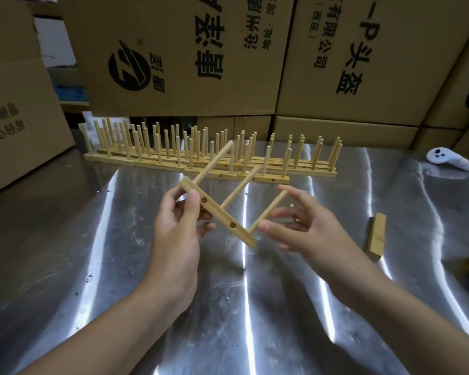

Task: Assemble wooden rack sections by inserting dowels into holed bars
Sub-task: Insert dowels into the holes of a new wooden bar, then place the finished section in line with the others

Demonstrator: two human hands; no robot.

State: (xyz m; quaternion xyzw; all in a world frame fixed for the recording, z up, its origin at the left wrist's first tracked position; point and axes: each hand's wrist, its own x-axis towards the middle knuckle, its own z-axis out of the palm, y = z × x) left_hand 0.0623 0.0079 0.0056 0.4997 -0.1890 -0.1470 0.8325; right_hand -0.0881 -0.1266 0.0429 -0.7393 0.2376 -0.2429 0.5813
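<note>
The left hand (178, 226) grips a pale wooden holed bar (220, 215) at its upper end, thumb on the drilled face, holding it tilted above the shiny metal worktop (228, 307). Three round wooden dowels (214, 163) stand out of the bar; the right hand (309, 228) pinches the lowest one between thumb and fingers (295, 193). Beyond the fingers stand a row of finished wooden rack sections (201, 155) and shut printed brown cardboard boxes (187, 50), contents unseen. Right of the right hand lies a loose wooden block (377, 234)
</note>
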